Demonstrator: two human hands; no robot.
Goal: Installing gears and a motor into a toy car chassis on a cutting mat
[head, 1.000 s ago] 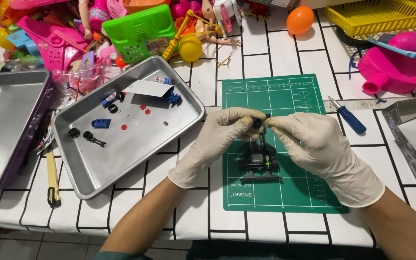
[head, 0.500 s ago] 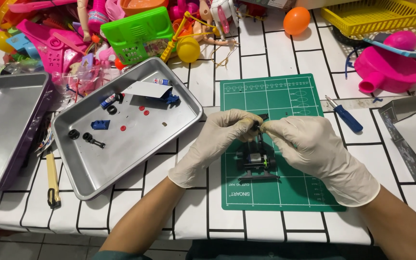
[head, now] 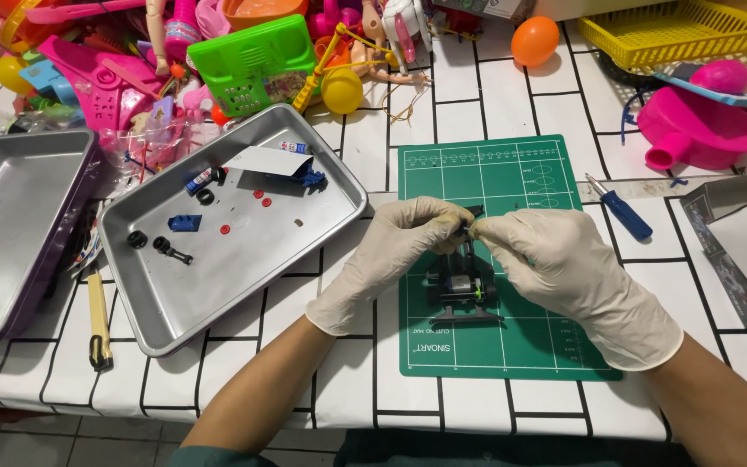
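Observation:
Both my hands wear pale rubber gloves and meet over a green cutting mat (head: 512,177). A small black toy car chassis (head: 462,290) stands on the mat below them. My left hand (head: 391,255) pinches the front end of the chassis with its fingertips. My right hand (head: 568,277) pinches the same small black part from the other side. The fingertips of both hands touch near the top of the chassis, and what lies between them is mostly hidden.
A metal tray (head: 244,277) to the left holds small black wheels, blue and red bits and a white card. A second tray (head: 10,225) lies far left. A blue-handled screwdriver (head: 620,207) lies right of the mat. Plastic toys crowd the back; a yellow-handled tool (head: 98,316) lies front left.
Both hands have stayed on the chassis and shifted only slightly, with the fingertips working at its front end.

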